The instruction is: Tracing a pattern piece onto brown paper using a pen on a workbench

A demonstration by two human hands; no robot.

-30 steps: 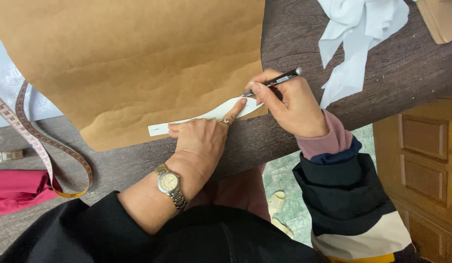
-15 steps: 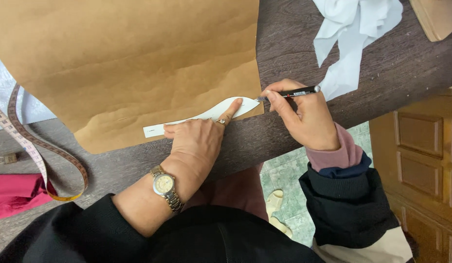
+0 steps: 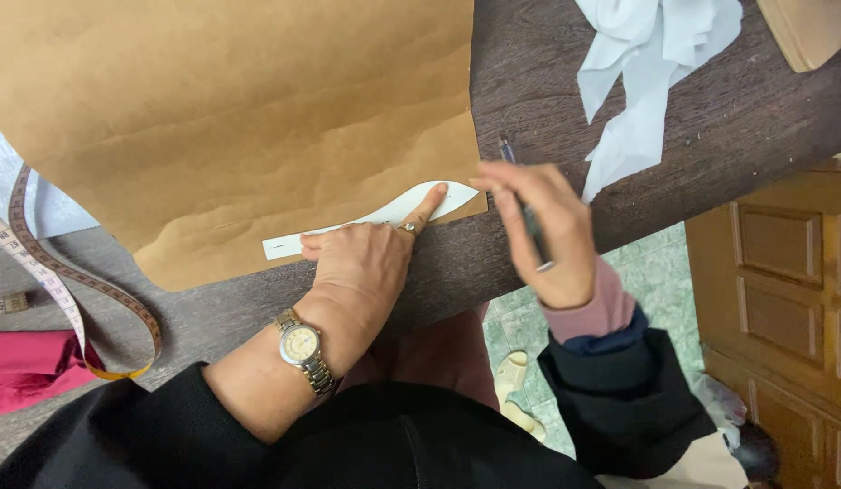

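My left hand (image 3: 366, 263) lies flat, fingers spread, pinning the white curved template (image 3: 384, 220) on the brown paper (image 3: 239, 127). Template's long axis runs left-right under my fingertips. My right hand (image 3: 538, 231) pinches a pen (image 3: 526, 217) just right of its end.

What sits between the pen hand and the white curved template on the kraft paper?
Nothing visible. The right hand with the pen hovers just right of the white template, which the left hand pins onto the brown paper; only bare table lies between.
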